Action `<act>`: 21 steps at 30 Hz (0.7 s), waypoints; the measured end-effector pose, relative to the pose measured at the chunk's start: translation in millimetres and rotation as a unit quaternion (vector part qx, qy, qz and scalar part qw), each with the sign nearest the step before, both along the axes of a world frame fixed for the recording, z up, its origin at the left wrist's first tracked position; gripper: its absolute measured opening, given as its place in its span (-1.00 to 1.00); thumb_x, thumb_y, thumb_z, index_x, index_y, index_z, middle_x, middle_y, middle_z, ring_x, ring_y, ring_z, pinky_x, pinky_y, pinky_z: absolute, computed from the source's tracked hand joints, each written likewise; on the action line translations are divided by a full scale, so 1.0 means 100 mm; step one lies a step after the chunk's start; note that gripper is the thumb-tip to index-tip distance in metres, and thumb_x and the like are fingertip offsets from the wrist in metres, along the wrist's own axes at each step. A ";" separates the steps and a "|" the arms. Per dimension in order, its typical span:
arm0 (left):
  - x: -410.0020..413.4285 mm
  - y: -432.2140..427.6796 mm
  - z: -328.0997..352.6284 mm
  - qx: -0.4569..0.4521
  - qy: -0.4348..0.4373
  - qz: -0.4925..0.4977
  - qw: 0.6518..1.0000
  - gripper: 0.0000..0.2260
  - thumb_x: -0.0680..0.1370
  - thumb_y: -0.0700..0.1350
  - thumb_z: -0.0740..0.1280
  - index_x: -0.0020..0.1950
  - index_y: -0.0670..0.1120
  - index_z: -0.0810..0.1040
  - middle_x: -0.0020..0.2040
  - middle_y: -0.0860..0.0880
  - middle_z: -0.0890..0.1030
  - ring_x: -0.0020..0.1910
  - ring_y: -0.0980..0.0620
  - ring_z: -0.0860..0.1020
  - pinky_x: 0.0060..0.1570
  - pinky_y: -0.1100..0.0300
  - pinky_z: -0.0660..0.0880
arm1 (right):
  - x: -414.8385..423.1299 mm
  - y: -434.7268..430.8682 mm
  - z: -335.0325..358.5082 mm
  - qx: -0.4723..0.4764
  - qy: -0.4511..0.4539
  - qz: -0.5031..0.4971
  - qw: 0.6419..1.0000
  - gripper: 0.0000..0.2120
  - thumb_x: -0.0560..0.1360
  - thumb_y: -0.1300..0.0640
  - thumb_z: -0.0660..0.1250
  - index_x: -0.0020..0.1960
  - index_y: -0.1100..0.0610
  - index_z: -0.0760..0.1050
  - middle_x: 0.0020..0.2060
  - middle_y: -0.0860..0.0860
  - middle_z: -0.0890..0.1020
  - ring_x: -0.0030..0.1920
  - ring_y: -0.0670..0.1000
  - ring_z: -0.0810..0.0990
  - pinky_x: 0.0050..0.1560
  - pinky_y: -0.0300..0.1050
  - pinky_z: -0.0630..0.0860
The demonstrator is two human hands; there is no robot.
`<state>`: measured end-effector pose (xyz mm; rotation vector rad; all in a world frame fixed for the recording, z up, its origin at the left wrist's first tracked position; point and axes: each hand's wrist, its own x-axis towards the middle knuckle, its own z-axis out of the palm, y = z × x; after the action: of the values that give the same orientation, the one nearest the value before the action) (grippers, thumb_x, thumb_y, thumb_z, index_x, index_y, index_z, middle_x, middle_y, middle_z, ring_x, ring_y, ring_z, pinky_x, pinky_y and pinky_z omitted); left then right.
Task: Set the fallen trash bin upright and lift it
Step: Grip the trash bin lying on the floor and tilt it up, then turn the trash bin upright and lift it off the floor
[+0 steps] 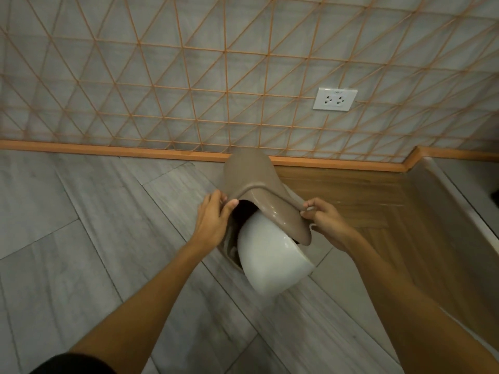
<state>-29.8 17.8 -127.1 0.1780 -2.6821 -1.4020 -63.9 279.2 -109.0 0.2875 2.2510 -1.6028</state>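
Head view looks down on the trash bin, a tan plastic body with a flared rim, tipped so that its open mouth faces the camera and its closed end points toward the wall. It is held at the rim by both hands; whether any part of it rests on the floor cannot be told. Out of the bin's dark mouth hangs a white swing lid, curved and glossy, slanting down toward the camera and to the right, its lower edge nearest the viewer.

At the bin's left rim, the left hand is closed on the edge, thumb lying over the front of the lip and fingers wrapped behind it. At the bin's right rim, the right hand pinches the flared lip, fingertips curled over the top edge and thumb beneath. Both bare forearms run from the bin back to the bottom corners of the frame.

Below the bin lies a floor of grey stone-look tiles; just right of the bin a panel of wood flooring begins. Behind the bin an orange skirting board runs along the base of a grey wall crossed by thin orange lines in triangles. Up and right of the bin, a white double power socket sits on that wall.
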 end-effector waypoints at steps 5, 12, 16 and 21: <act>-0.21 -0.04 0.53 0.005 0.016 0.003 1.000 -0.72 0.59 0.07 0.24 0.00 -0.16 0.46 -0.08 -0.13 0.50 -0.14 -0.02 0.47 -0.22 0.14 0.41 | 0.05 0.00 0.39 -0.053 0.054 0.036 0.997 -0.92 0.55 0.19 0.30 -0.12 0.11 0.52 -0.20 0.04 0.54 -0.18 -0.01 0.51 -0.09 -0.01 0.50; -0.29 -0.17 0.95 0.025 -0.018 -0.042 0.999 -0.71 0.64 -0.01 0.18 0.20 -0.17 0.53 0.01 -0.05 0.55 -0.01 -0.01 0.51 -0.13 0.21 0.44 | 0.14 -0.02 0.66 -0.074 0.046 0.024 0.996 -0.80 0.62 0.21 0.15 -0.06 0.25 0.51 -0.57 -0.13 0.54 -0.52 -0.19 0.48 -0.32 -0.15 0.49; -0.18 -0.28 0.86 0.122 -0.089 0.034 0.988 -0.63 0.63 0.11 0.13 0.27 -0.10 0.49 0.13 -0.10 0.56 0.09 -0.06 0.51 0.14 -0.06 0.48 | 0.14 0.00 0.65 -0.068 0.041 -0.020 0.997 -0.75 0.62 0.25 0.12 -0.10 0.27 0.53 -0.48 -0.06 0.57 -0.42 -0.08 0.47 -0.35 -0.14 0.52; 0.14 -0.23 0.73 0.296 -0.207 0.090 0.928 -0.51 0.59 0.24 0.11 0.36 -0.07 0.39 0.25 -0.09 0.49 0.18 -0.08 0.51 -0.08 -0.04 0.57 | 0.16 -0.03 0.67 -0.111 0.016 -0.072 0.991 -0.78 0.58 0.36 0.08 -0.05 0.31 0.50 -0.23 -0.01 0.57 -0.29 0.00 0.47 -0.35 -0.08 0.57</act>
<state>-15.4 -5.1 -54.1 0.8301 -2.3267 -2.2720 -47.5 276.2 -41.9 0.3735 2.0910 -1.9258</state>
